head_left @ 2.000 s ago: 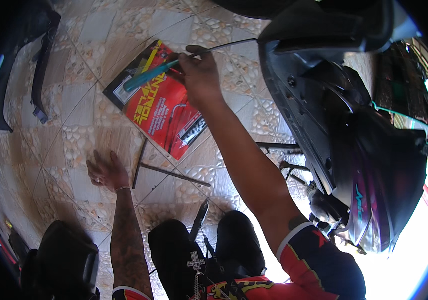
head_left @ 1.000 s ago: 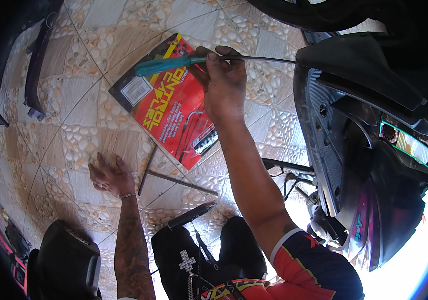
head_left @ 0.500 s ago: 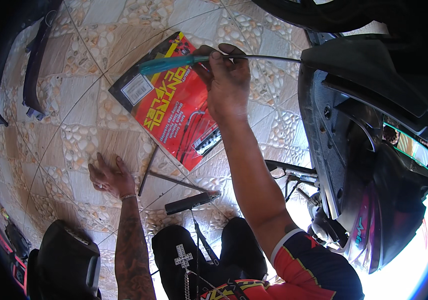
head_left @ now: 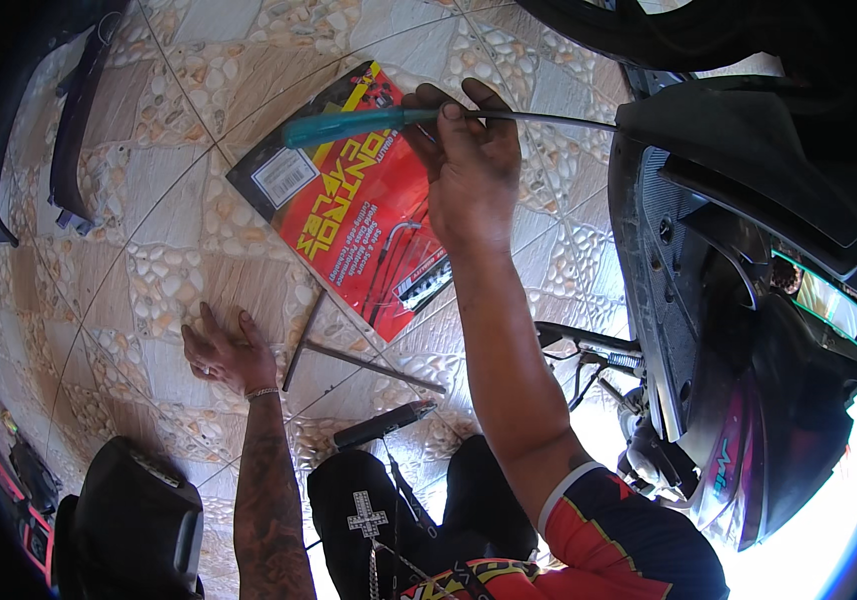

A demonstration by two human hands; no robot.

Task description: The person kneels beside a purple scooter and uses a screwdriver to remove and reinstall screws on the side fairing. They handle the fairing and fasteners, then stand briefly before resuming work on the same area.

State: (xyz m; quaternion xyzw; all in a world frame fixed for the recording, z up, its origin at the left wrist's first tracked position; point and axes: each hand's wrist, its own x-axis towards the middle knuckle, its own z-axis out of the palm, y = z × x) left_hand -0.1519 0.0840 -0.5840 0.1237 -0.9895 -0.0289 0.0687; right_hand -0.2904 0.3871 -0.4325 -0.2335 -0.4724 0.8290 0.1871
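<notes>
A long screwdriver [head_left: 349, 126] with a clear teal handle lies across the fingers of my right hand [head_left: 474, 165], which grips it where handle meets shaft. Its thin shaft reaches right, and the end meets or passes behind the edge of a black scooter panel [head_left: 719, 140]; the tip is hidden. Beneath the handle, a red and black flat package [head_left: 359, 240] lies on the floor. My left hand [head_left: 232, 352] is low at the left, fingers apart and holding nothing, at or just above the pebble-patterned tiles.
A T-shaped metal bar tool [head_left: 374, 367] lies on the floor below the package. Close to my knees is a black cylindrical object [head_left: 384, 423]. The scooter body [head_left: 649, 300] fills the right side. Dark trim pieces [head_left: 74, 140] lie far left, and a black plastic part [head_left: 139, 520] near left.
My right hand has shifted slightly right and down with the screwdriver still gripped. The whole view has moved a little; my left hand looks much the same.
</notes>
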